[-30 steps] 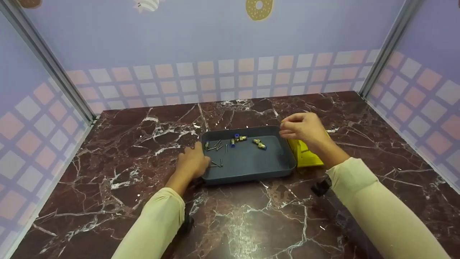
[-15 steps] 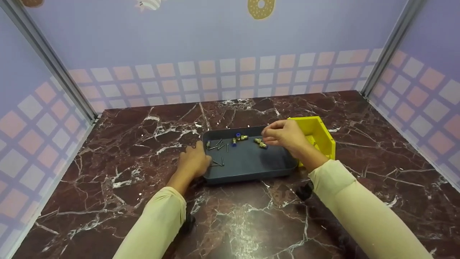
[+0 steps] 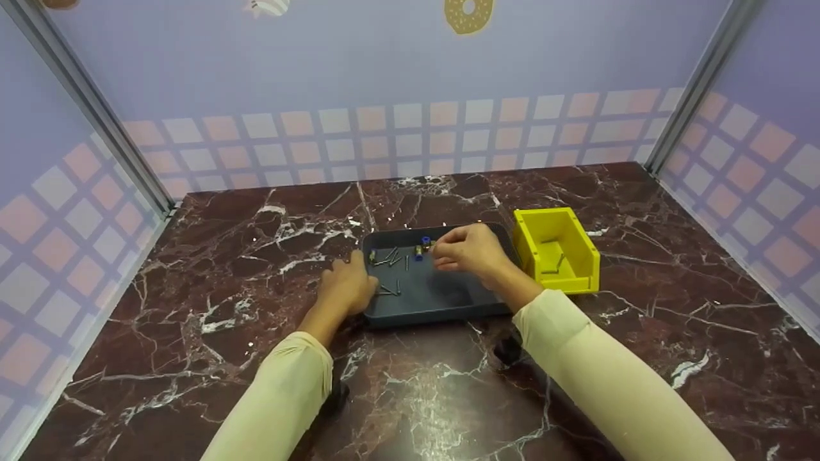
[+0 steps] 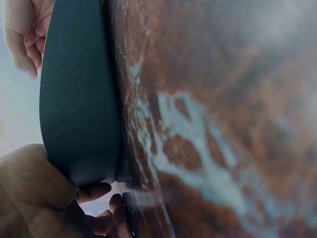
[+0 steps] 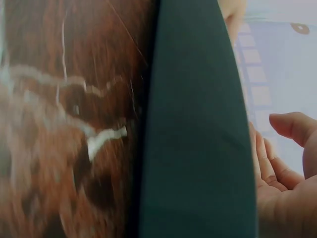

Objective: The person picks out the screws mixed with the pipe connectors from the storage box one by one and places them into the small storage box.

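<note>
My left hand [image 3: 346,285] grips the left end of a dark grey tray [image 3: 442,298]; in the left wrist view, the thumb side of that hand [image 4: 37,181] lies against the tray's corner and the fingers reach round below it. My right hand [image 3: 473,253] hovers over the tray's right half. In the right wrist view, thumb and fingers of the right hand [image 5: 287,198] are apart, with nothing seen between them. Several metal screws [image 3: 392,257] lie in the tray's left part. Beside them are brass fittings with blue ends [image 3: 419,252], partly covered by the right hand.
A yellow bin [image 3: 565,283] stands right of the tray, with a few screws [image 3: 560,261] inside. The table [image 3: 410,384] is dark red marble-patterned. Patterned panels [image 3: 384,77] enclose its back and sides.
My right hand has moved left from beside the yellow bin to over the tray, uncovering the bin and hiding a brass fitting. The left hand has stayed at the tray's left end.
</note>
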`<control>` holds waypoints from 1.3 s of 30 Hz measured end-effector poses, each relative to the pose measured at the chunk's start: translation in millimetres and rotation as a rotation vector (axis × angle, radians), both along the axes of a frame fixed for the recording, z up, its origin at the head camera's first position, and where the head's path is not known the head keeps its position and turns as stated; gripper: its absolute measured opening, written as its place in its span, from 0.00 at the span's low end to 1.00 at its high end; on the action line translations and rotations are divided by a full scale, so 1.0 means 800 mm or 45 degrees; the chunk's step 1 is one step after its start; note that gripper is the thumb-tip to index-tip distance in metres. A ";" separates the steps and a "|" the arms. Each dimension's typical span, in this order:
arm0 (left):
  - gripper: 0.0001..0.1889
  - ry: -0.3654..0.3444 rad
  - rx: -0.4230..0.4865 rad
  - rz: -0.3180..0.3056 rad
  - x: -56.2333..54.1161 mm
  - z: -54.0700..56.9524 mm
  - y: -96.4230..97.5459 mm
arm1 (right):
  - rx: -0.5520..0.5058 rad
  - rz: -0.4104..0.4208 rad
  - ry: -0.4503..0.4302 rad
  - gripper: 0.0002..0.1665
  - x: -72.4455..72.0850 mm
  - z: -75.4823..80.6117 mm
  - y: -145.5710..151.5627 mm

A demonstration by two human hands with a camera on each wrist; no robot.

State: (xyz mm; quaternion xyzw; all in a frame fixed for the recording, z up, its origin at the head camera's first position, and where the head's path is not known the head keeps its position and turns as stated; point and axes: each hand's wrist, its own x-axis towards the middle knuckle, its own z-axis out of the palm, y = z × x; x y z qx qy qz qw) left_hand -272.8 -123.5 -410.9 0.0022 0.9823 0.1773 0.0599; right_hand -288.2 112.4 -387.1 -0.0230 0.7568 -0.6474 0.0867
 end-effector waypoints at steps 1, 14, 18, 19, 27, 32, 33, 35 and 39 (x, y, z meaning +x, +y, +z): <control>0.33 0.002 0.004 0.000 0.000 0.000 0.000 | 0.010 0.004 0.001 0.14 0.000 -0.001 -0.004; 0.33 -0.001 0.010 0.011 -0.001 0.002 0.000 | -0.011 0.046 -0.088 0.10 -0.002 -0.014 -0.046; 0.33 -0.001 0.004 0.016 -0.001 0.002 0.000 | 0.014 0.059 -0.120 0.09 -0.003 -0.019 -0.055; 0.33 -0.006 0.006 0.020 -0.001 0.002 0.000 | 0.019 0.064 -0.130 0.09 -0.003 -0.020 -0.057; 0.34 -0.057 0.007 0.024 -0.001 0.005 0.002 | 0.106 0.052 -0.131 0.11 0.000 -0.024 -0.066; 0.34 -0.044 -0.003 0.028 -0.002 0.005 0.002 | 0.302 0.029 -0.043 0.13 0.003 -0.022 -0.074; 0.34 -0.046 0.002 0.029 -0.002 0.005 0.002 | 0.382 0.024 -0.013 0.12 0.003 -0.022 -0.076; 0.35 -0.045 0.004 0.026 -0.002 0.005 0.001 | 0.530 0.007 0.042 0.13 0.005 -0.022 -0.079; 0.35 -0.048 0.014 0.025 -0.001 0.003 0.001 | 0.738 -0.019 0.139 0.13 0.008 -0.024 -0.084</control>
